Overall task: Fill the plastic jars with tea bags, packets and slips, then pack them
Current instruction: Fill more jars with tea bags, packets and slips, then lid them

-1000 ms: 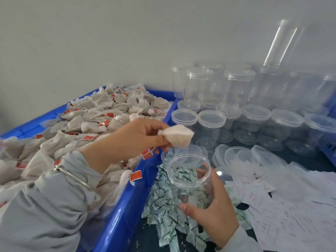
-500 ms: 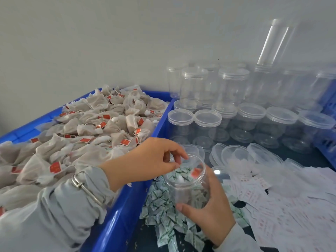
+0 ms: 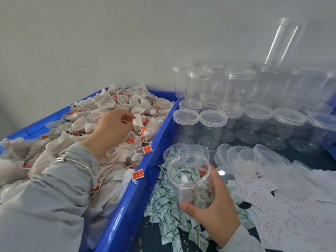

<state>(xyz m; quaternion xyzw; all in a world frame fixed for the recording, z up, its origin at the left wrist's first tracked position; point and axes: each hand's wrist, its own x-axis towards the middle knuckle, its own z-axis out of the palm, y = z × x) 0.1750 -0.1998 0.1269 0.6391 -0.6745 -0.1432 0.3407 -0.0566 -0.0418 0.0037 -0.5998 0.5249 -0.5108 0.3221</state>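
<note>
Blue plastic forms the bin [image 3: 125, 211] heaped with red-tagged tea bags [image 3: 116, 155], beside stacked lidded jars [image 3: 236, 104], loose lids [image 3: 240, 155], green-printed packets [image 3: 163, 202] and white slips [image 3: 283, 211] on the dark counter [image 3: 145, 239]. The left hand [image 3: 111, 128] reaches over the heap, fingertips pinching 1 tea bag [image 3: 138, 122]. The right hand [image 3: 214, 210] wraps around an open clear jar [image 3: 189, 175] just beside the bin, over the packets.

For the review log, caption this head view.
Left hand pinches a tea bag in the blue bin; right hand holds an open jar.
</note>
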